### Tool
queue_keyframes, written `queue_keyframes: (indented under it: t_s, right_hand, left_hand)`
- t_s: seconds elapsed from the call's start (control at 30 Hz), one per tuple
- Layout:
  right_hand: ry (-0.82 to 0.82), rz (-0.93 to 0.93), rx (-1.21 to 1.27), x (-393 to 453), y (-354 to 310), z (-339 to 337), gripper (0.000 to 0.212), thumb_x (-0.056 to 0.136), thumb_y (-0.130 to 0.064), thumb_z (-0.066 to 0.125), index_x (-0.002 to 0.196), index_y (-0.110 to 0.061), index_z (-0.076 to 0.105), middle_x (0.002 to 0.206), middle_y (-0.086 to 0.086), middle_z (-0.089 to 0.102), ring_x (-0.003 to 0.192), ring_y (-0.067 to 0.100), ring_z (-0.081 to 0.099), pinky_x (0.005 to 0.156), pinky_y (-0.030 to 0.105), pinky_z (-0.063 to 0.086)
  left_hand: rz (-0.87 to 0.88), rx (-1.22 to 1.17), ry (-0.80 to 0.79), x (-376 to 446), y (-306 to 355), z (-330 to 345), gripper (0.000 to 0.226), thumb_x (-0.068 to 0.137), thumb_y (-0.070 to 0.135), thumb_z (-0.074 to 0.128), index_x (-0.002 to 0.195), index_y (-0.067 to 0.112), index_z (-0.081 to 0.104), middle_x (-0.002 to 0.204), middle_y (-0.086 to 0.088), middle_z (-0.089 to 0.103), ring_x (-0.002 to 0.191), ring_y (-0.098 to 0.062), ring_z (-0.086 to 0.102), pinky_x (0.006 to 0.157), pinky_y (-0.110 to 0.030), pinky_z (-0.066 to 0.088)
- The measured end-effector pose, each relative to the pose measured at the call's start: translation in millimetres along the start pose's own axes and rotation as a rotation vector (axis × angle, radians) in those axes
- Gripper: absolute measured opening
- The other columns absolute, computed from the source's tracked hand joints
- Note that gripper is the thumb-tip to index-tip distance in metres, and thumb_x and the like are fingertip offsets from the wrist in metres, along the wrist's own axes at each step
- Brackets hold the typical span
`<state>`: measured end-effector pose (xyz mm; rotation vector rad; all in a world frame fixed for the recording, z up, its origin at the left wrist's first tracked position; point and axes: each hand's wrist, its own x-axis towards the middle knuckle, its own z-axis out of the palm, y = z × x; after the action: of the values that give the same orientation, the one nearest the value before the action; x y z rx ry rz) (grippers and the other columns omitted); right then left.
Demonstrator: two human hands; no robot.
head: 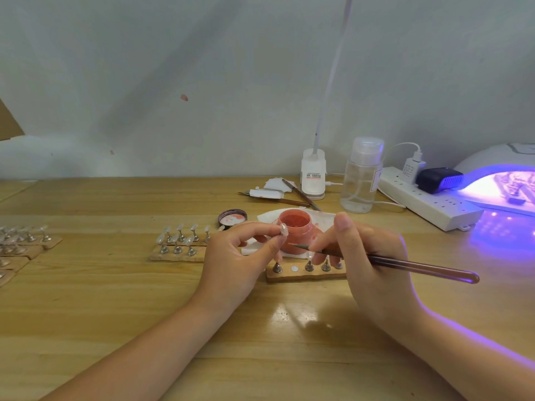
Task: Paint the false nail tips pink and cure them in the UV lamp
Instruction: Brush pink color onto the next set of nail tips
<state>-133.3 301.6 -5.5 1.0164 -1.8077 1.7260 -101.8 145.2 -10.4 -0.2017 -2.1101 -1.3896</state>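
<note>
Wooden table [115,285]: right hand [373,256] hides nail stands [309,266] behind brush [405,264].

The glowing white domed UV lamp [503,172] was cut off by the right edge, the things inside it too blurred to name. Wooden strips of clear nail tips [17,244] ran off the left edge. The right hand [373,256] hid part of the near wooden stand [301,274].
</note>
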Motion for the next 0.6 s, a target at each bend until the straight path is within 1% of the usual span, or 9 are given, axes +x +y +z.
queue_keyframes:
  t_s: [0.07, 0.13, 0.2, 0.27, 0.4, 0.47, 0.53, 0.57, 0.6]
  right_hand:
    - [0.036, -0.010, 0.030, 0.2, -1.2, 0.5, 0.042, 0.091, -0.025, 0.038, 0.066, -0.008, 0.066, 0.056, -0.004, 0.062, 0.052, -0.001, 0.057, 0.054, 0.008, 0.040]
    - [0.055, -0.031, -0.003, 1.8, -1.3, 1.6, 0.040, 0.092, -0.023, 0.037, 0.068, -0.009, 0.066, 0.062, -0.010, 0.062, 0.056, -0.003, 0.058, 0.056, 0.006, 0.040]
    - [0.039, -0.030, -0.067, 2.7, 0.1, 2.7, 0.043, 0.093, -0.023, 0.037, 0.069, -0.004, 0.067, 0.066, -0.009, 0.064, 0.061, -0.002, 0.058, 0.060, 0.006, 0.039]
    - [0.019, -0.015, -0.067, 0.8, 1.5, 3.0, 0.045, 0.092, -0.025, 0.037, 0.069, -0.001, 0.068, 0.067, -0.006, 0.065, 0.062, -0.001, 0.059, 0.061, 0.008, 0.040]
    - [0.055, 0.033, 0.065, -4.4, -0.5, 3.3, 0.045, 0.091, -0.029, 0.038, 0.062, -0.007, 0.066, 0.053, -0.003, 0.061, 0.052, 0.003, 0.058, 0.055, 0.009, 0.040]
    - [0.084, 0.014, 0.054, -3.9, -1.1, 4.3, 0.043, 0.092, -0.026, 0.038, 0.064, -0.009, 0.065, 0.057, -0.009, 0.062, 0.059, 0.001, 0.061, 0.058, 0.009, 0.042]
    - [0.071, 0.019, -0.017, -2.8, 0.2, 5.7, 0.043, 0.095, -0.025, 0.039, 0.068, -0.005, 0.066, 0.068, -0.009, 0.066, 0.072, 0.005, 0.065, 0.066, 0.018, 0.047]
    - [0.055, 0.033, -0.047, -3.2, 0.9, 6.3, 0.043, 0.095, -0.026, 0.040, 0.070, -0.004, 0.067, 0.070, -0.007, 0.067, 0.074, 0.009, 0.066, 0.068, 0.024, 0.049]
    - [0.048, 0.045, -0.063, -4.6, 1.3, 6.5, 0.044, 0.094, -0.028, 0.040, 0.070, -0.005, 0.068, 0.069, -0.007, 0.066, 0.071, 0.009, 0.065, 0.067, 0.024, 0.048]
  left_hand:
    - [-0.012, -0.007, -0.001, -0.2, 0.0, 0.0, 0.017, 0.077, 0.018, 0.069, 0.076, 0.035, 0.068, 0.059, 0.012, 0.067, 0.072, 0.004, 0.059, 0.068, -0.008, 0.037]
    - [-0.019, -0.008, -0.004, -0.2, -0.5, -0.4, 0.014, 0.077, 0.019, 0.069, 0.078, 0.033, 0.069, 0.058, 0.013, 0.066, 0.072, 0.004, 0.059, 0.068, -0.008, 0.037]
    - [-0.023, 0.002, -0.008, -0.2, -1.3, -0.5, 0.014, 0.077, 0.018, 0.069, 0.079, 0.032, 0.070, 0.058, 0.015, 0.066, 0.071, 0.003, 0.059, 0.067, -0.008, 0.037]
    - [-0.022, 0.011, -0.006, -0.1, -1.6, -0.3, 0.017, 0.077, 0.017, 0.070, 0.079, 0.034, 0.069, 0.057, 0.016, 0.066, 0.071, 0.004, 0.059, 0.068, -0.008, 0.037]
    - [-0.035, -0.017, 0.004, 0.0, -1.0, 0.2, 0.017, 0.077, 0.018, 0.070, 0.075, 0.035, 0.067, 0.056, 0.014, 0.066, 0.071, 0.006, 0.059, 0.067, -0.006, 0.036]
    - [-0.038, -0.020, 0.000, -0.2, -0.9, 0.0, 0.015, 0.077, 0.019, 0.070, 0.075, 0.034, 0.068, 0.057, 0.013, 0.066, 0.071, 0.006, 0.059, 0.067, -0.006, 0.037]
    - [-0.045, -0.021, 0.004, -0.2, -0.9, 0.1, 0.015, 0.077, 0.019, 0.070, 0.075, 0.033, 0.068, 0.057, 0.013, 0.066, 0.071, 0.007, 0.059, 0.067, -0.005, 0.036]
    - [-0.049, -0.024, 0.007, -0.1, -1.1, 0.1, 0.016, 0.077, 0.018, 0.070, 0.074, 0.033, 0.068, 0.058, 0.014, 0.066, 0.071, 0.007, 0.059, 0.067, -0.005, 0.036]
    - [-0.050, -0.027, 0.008, -0.1, -1.2, 0.1, 0.017, 0.077, 0.017, 0.070, 0.074, 0.034, 0.068, 0.058, 0.014, 0.066, 0.071, 0.008, 0.059, 0.067, -0.005, 0.036]
